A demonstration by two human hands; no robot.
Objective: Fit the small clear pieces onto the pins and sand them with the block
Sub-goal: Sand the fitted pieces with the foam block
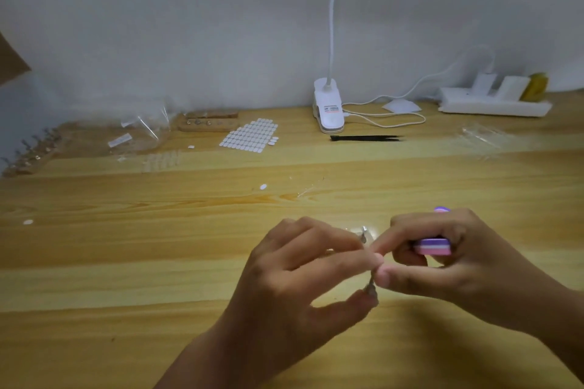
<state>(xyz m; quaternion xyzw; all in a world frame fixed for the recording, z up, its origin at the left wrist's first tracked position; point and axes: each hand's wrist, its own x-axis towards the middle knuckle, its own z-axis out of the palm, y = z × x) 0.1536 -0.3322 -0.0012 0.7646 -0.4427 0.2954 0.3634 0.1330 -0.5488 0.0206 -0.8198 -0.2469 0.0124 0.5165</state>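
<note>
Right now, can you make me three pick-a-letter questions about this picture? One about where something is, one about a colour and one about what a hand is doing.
1. Where does the white clip lamp stand?
A. At the back of the table, near the wall
B. In the left hand
C. On the floor

2. What colours is the sanding block?
A. Green and black
B. Purple and pink
C. All white

3. What is the right hand doing?
A. Lying flat on the table
B. Pointing at the lamp
C. Holding the sanding block

Answers: 1 A, the lamp sits far back, close to the wall. 2 B, its layers show purple over pink. 3 C, the fingers curl round the block.
</note>
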